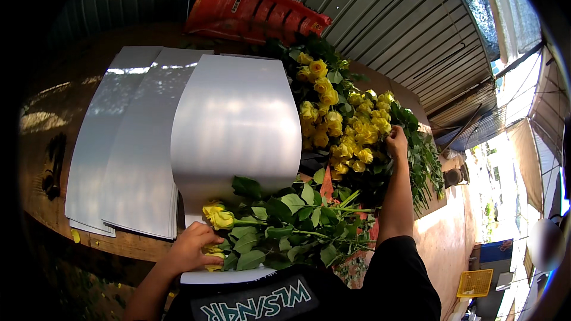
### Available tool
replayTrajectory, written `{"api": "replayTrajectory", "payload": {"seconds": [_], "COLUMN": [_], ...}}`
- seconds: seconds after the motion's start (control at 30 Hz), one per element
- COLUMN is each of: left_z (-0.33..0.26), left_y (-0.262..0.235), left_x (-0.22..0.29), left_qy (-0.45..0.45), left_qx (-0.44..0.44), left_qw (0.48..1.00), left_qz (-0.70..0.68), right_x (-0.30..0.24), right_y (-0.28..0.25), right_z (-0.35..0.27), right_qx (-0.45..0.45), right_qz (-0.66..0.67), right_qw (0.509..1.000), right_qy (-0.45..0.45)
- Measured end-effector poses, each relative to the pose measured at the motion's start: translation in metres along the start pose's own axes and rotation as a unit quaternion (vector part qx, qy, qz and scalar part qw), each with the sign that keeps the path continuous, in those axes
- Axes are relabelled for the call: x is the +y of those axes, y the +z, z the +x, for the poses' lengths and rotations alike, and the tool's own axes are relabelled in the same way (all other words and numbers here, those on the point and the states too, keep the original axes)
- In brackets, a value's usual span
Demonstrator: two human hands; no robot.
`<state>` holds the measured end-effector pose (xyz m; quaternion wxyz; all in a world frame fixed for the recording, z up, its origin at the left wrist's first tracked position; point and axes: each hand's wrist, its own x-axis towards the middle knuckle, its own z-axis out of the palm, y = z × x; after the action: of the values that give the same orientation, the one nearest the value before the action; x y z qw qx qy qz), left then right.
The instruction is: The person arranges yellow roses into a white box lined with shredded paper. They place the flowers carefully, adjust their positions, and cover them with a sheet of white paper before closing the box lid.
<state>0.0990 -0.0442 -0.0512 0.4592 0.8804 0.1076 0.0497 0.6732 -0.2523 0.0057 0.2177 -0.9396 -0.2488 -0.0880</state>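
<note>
Close to my body, several yellow roses (219,216) with long leafy stems lie across the low end of a curved white sheet (238,107). Around a lower rose head (215,251) at the sheet's left side, my left hand (191,248) has its fingers and thumb curled. My right arm reaches forward to a large heap of yellow roses (363,131) at the back right. There my right hand (397,141) is closed at a rose head on the heap's right edge; its fingertips are partly hidden.
Stacks of white sheets (131,137) lie on the wooden table (134,248) to the left, beside a dark object (55,166). A red bag (256,12) rests against the corrugated metal wall (392,18). Leafy stems (423,169) spread at the right. A yellow crate (474,283) stands farther right.
</note>
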Motion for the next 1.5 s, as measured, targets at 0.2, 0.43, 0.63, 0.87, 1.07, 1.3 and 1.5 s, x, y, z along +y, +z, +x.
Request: {"api": "replayTrajectory", "payload": {"seconds": [0.2, 0.43, 0.63, 0.87, 1.07, 1.3, 1.5], "left_z": [0.000, 0.001, 0.002, 0.003, 0.002, 0.001, 0.003], "left_y": [0.001, 0.002, 0.000, 0.001, -0.001, -0.001, 0.001], "left_x": [-0.001, 0.001, 0.003, 0.003, 0.004, 0.005, 0.004], "left_qy": [-0.015, -0.024, -0.029, -0.040, -0.054, -0.064, -0.054], "left_qx": [-0.007, -0.010, -0.015, -0.020, -0.033, -0.028, -0.025], "left_qw": [1.000, 1.000, 0.999, 0.998, 0.998, 0.997, 0.998], "left_qz": [0.003, 0.000, -0.014, -0.036, -0.025, -0.014, 0.003], "right_x": [-0.023, -0.056, -0.068, -0.075, -0.012, 0.028, 0.032], "right_y": [-0.040, -0.081, -0.097, -0.071, -0.033, 0.018, -0.014], "right_z": [-0.021, -0.073, -0.100, -0.079, 0.014, 0.057, 0.008], "right_qx": [0.202, 0.208, 0.225, 0.166, -0.094, -0.070, 0.088], "right_qz": [-0.003, 0.208, 0.103, -0.021, -0.095, -0.122, 0.256], "right_qw": [0.975, 0.914, 0.927, 0.974, 0.979, 0.989, 0.962], "right_qy": [-0.091, -0.279, -0.282, -0.156, -0.157, 0.037, -0.039]}}
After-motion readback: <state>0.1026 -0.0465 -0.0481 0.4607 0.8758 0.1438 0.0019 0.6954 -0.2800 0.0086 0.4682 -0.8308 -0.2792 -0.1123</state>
